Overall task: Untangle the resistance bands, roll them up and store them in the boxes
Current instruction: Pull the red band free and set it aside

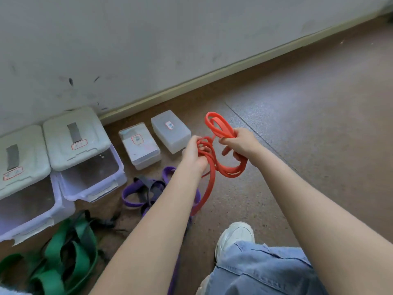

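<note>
A red resistance band (214, 165) hangs in tangled loops between both hands above the floor. My left hand (194, 154) grips a bunch of its coils. My right hand (239, 143) holds other strands, with one loop sticking up behind it and another drooping below. A purple band (136, 193) tangled with a dark one lies on the floor under my left forearm. A green band (70, 258) mixed with dark straps lies at the lower left. Two small lidded boxes (139, 145) (171, 130) stand near the wall.
Two large white bins with open fronts (89, 177) (27, 211) stand at the left against the wall (148, 39). My knee in blue jeans (261, 271) and a white shoe (236, 235) are at the bottom. Brown floor (308, 124) stretches to the right.
</note>
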